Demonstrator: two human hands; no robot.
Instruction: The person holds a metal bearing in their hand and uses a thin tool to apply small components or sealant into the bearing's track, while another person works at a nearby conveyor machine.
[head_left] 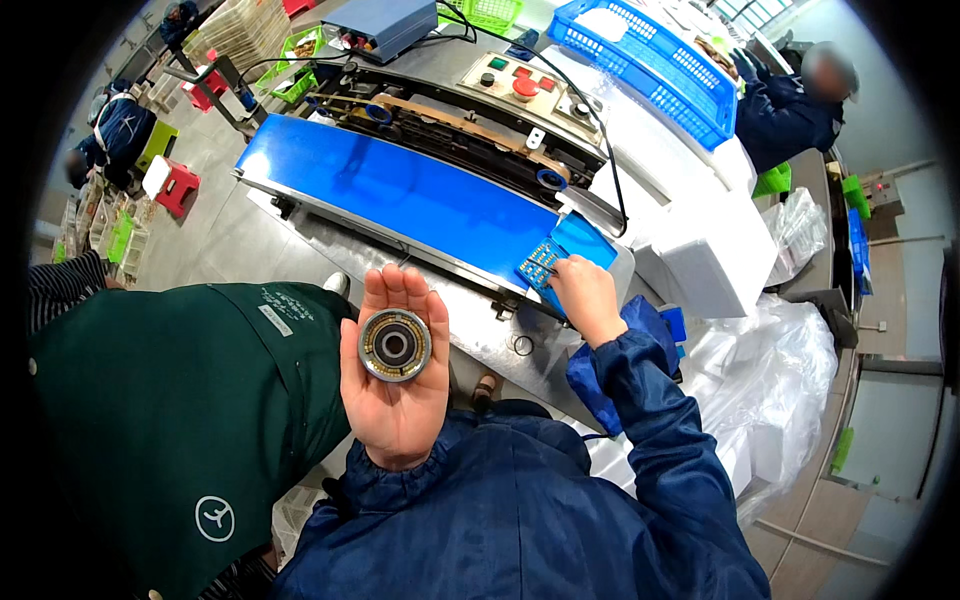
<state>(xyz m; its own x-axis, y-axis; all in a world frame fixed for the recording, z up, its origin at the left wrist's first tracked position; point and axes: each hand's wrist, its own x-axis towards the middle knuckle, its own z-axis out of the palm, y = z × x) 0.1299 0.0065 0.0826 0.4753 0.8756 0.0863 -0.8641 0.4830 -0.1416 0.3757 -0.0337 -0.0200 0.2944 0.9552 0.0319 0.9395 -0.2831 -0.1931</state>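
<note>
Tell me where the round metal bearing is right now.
In the head view, the round metal bearing lies flat on the open palm of the left hand, just below the blue conveyor belt.

Factory packing floor, conveyor sealer (400,190), crates (650,60)

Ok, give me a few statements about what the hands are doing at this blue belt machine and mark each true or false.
1. The left hand lies palm up with a round metal ring on it. True.
2. The right hand is pressing the red button. False: it rests on a small blue packet at the end of the blue belt.
3. The ring sits on the belt. False: it is on the open palm.
4. A blue basket stands beyond the machine. True.
5. The left hand is closed in a fist. False: its fingers are stretched out.
</note>
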